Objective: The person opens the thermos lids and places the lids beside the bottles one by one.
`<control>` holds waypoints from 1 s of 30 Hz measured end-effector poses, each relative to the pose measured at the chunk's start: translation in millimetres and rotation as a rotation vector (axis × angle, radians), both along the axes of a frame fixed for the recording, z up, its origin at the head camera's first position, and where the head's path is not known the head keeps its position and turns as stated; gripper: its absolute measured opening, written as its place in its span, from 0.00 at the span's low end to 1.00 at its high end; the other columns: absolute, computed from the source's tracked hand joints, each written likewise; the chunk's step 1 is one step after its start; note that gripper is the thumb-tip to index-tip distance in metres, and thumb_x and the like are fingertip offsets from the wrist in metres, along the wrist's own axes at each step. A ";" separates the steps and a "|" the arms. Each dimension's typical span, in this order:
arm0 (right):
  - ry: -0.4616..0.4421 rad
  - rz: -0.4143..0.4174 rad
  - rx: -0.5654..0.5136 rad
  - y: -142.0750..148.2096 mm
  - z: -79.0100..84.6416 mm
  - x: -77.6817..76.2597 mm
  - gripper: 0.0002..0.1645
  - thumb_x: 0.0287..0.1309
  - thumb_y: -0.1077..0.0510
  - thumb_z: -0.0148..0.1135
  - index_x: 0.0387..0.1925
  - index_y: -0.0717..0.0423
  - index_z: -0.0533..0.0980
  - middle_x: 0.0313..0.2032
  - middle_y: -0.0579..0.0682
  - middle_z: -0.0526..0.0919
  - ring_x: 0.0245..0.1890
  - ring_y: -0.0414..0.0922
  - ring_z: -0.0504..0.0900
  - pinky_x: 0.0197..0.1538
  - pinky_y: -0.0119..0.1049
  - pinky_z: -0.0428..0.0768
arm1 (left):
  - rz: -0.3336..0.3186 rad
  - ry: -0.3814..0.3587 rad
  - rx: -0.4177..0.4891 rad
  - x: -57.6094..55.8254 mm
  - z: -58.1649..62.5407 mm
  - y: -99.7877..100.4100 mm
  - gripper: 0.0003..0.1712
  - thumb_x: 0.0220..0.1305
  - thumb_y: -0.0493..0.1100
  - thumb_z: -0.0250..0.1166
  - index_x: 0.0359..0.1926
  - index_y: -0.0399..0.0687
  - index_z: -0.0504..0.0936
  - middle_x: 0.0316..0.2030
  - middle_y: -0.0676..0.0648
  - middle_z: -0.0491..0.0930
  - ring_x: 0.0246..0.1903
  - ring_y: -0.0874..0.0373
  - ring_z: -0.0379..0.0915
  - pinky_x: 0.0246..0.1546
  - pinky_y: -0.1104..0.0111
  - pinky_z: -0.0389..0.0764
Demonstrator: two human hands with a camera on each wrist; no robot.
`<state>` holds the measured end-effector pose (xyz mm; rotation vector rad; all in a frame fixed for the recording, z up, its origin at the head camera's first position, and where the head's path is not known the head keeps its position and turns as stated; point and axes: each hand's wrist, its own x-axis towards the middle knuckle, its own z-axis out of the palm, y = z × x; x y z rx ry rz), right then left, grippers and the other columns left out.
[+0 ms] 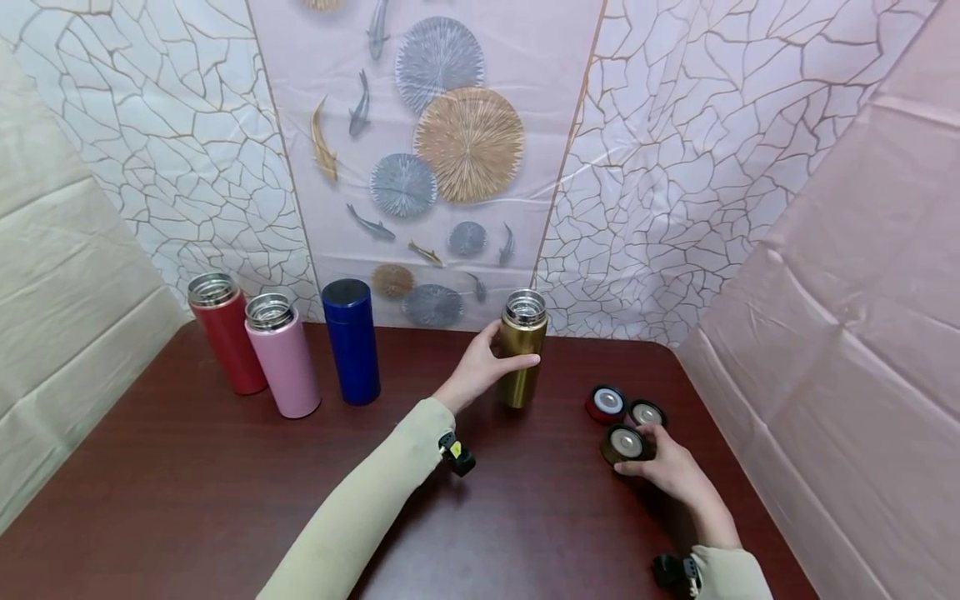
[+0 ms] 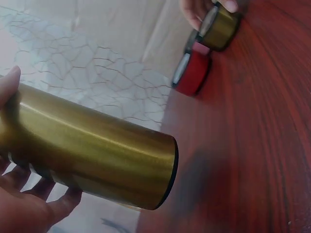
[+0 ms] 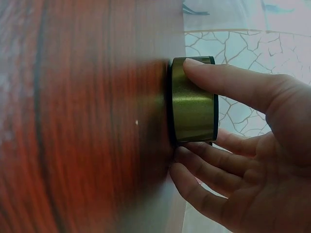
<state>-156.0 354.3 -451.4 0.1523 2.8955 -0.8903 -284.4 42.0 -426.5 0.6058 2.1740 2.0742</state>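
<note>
My left hand point(image 1: 483, 367) grips a gold thermos bottle point(image 1: 521, 367) around its body; its steel mouth has no lid. In the left wrist view the base of the gold bottle point(image 2: 92, 145) appears to hang just above the table, a shadow beside it. At the right, my right hand point(image 1: 675, 467) holds a gold lid point(image 1: 625, 446) between thumb and fingers, inner side facing up. The right wrist view shows that gold lid point(image 3: 194, 102) at the tabletop. A red lid point(image 1: 606, 404) and another dark-rimmed lid point(image 1: 647, 412) lie right behind it.
Toward the left stand a red bottle point(image 1: 228, 333) and a pink bottle point(image 1: 283, 358), both lidless, and a blue bottle point(image 1: 351, 342) with its top covered. The dark red-brown table point(image 1: 510, 533) meets a patterned cloth wall point(image 1: 637, 208) at the back, with cloth sides left and right.
</note>
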 end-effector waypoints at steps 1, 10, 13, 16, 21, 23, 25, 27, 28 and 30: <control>0.002 0.002 0.000 0.0 -0.6 -0.1 0.50 0.47 0.47 0.79 0.64 0.66 0.64 0.57 0.76 0.73 0.56 0.69 0.73 0.55 0.61 0.72 | 0.000 0.003 -0.009 -1.4 -3.0 2.0 0.48 0.51 0.56 0.79 0.70 0.53 0.68 0.59 0.52 0.76 0.57 0.54 0.75 0.58 0.54 0.74; 0.016 0.008 -0.015 0.4 -3.0 1.2 0.50 0.47 0.48 0.79 0.64 0.64 0.64 0.58 0.75 0.73 0.57 0.69 0.73 0.56 0.61 0.72 | 0.027 -0.018 -0.018 -10.3 -19.8 20.2 0.49 0.51 0.58 0.79 0.71 0.57 0.67 0.60 0.54 0.74 0.58 0.54 0.73 0.59 0.53 0.73; 0.021 0.006 -0.016 1.5 -2.7 2.0 0.50 0.47 0.48 0.79 0.64 0.64 0.64 0.57 0.75 0.74 0.57 0.68 0.73 0.56 0.61 0.72 | 0.034 -0.013 -0.041 -12.7 -20.7 26.1 0.48 0.51 0.59 0.78 0.71 0.58 0.67 0.60 0.54 0.74 0.58 0.55 0.73 0.59 0.54 0.73; 0.021 0.007 -0.019 1.8 -2.8 3.0 0.50 0.47 0.48 0.79 0.65 0.64 0.64 0.58 0.74 0.73 0.57 0.68 0.73 0.55 0.61 0.72 | 0.038 -0.007 -0.059 -14.6 -20.5 29.8 0.47 0.52 0.58 0.78 0.71 0.58 0.67 0.59 0.54 0.75 0.57 0.55 0.73 0.58 0.54 0.73; 0.007 0.004 -0.022 1.1 -3.7 3.6 0.51 0.49 0.47 0.78 0.66 0.64 0.62 0.60 0.75 0.72 0.59 0.69 0.72 0.56 0.61 0.71 | 0.033 -0.002 -0.088 -16.8 -18.2 31.7 0.48 0.53 0.59 0.77 0.72 0.57 0.66 0.60 0.52 0.75 0.57 0.54 0.72 0.59 0.53 0.72; 0.005 0.001 -0.021 0.7 -4.0 3.7 0.51 0.49 0.47 0.78 0.66 0.65 0.62 0.61 0.75 0.71 0.59 0.69 0.71 0.57 0.62 0.71 | 0.020 0.000 -0.104 -17.8 -17.2 32.3 0.48 0.53 0.59 0.77 0.72 0.56 0.66 0.60 0.52 0.75 0.57 0.55 0.72 0.59 0.54 0.71; 0.002 -0.003 -0.022 0.2 -4.3 3.7 0.52 0.50 0.47 0.78 0.67 0.65 0.61 0.62 0.74 0.70 0.60 0.69 0.71 0.57 0.62 0.70 | 0.006 -0.005 -0.110 -19.0 -16.7 32.2 0.49 0.53 0.60 0.77 0.72 0.57 0.65 0.60 0.52 0.74 0.57 0.55 0.72 0.59 0.54 0.71; 0.001 -0.005 -0.025 -0.1 -4.4 3.6 0.52 0.50 0.47 0.78 0.67 0.66 0.61 0.62 0.74 0.69 0.61 0.69 0.70 0.58 0.62 0.70 | -0.008 -0.014 -0.113 -19.9 -16.7 31.8 0.49 0.53 0.60 0.77 0.72 0.58 0.65 0.59 0.51 0.74 0.57 0.55 0.72 0.59 0.54 0.71; 0.001 -0.006 -0.026 -0.4 -4.4 3.6 0.52 0.50 0.47 0.78 0.67 0.66 0.61 0.63 0.74 0.69 0.61 0.69 0.70 0.58 0.62 0.70 | -0.015 -0.018 -0.113 -20.3 -16.7 31.4 0.49 0.53 0.60 0.77 0.73 0.58 0.65 0.59 0.51 0.74 0.56 0.55 0.72 0.60 0.54 0.71; -0.004 -0.008 -0.028 -0.8 -4.3 3.7 0.53 0.50 0.47 0.77 0.68 0.66 0.60 0.63 0.75 0.68 0.61 0.69 0.70 0.58 0.62 0.70 | -0.024 -0.026 -0.113 -20.4 -16.8 30.2 0.50 0.53 0.61 0.76 0.73 0.58 0.64 0.59 0.51 0.74 0.57 0.55 0.72 0.60 0.54 0.71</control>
